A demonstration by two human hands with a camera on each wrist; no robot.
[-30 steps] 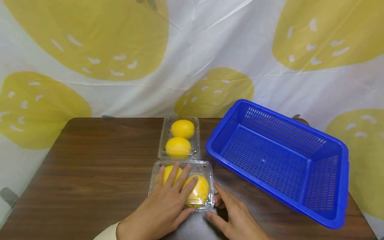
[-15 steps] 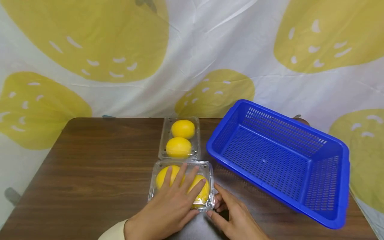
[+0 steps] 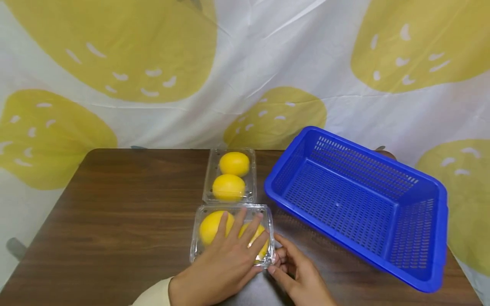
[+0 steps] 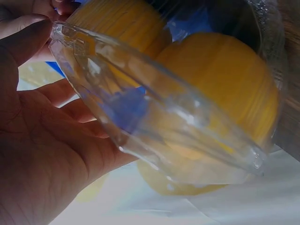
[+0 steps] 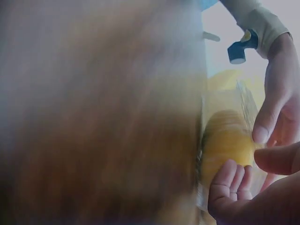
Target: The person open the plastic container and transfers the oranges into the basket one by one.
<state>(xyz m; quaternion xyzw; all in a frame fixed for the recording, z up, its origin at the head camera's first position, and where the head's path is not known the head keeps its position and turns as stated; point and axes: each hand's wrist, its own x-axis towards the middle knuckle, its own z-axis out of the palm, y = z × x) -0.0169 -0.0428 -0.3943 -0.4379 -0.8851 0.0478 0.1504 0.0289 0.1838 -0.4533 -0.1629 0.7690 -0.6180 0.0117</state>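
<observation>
A clear plastic clamshell box (image 3: pixel 194 240) with two round yellow fruits (image 3: pixel 212 229) inside lies on the table in the head view. My left hand (image 3: pixel 227 259) rests on its lid with fingers straight and spread, partly covering the right fruit (image 3: pixel 264 250). At the box's front right corner, my right hand (image 3: pixel 302 272) holds the edge between thumb and curled fingers. The left wrist view shows the lid rim (image 4: pixel 183 89) close up beside the left palm (image 4: pixel 47 145). In the right wrist view, the right thumb (image 5: pixel 276 159) and fingers are against the box's side.
Directly behind stands another clear clamshell box (image 3: pixel 252 178) with two yellow fruits (image 3: pixel 234 164). A blue perforated basket (image 3: pixel 337 238) sits at an angle on the right of the brown wooden table (image 3: pixel 126 229). A white cloth (image 3: pixel 245 51) with yellow fruit print hangs behind.
My left hand has slid rightward across the lid, exposing more of the left fruit and covering more of the right one. My right hand stays at the corner, its fingers slightly more curled.
</observation>
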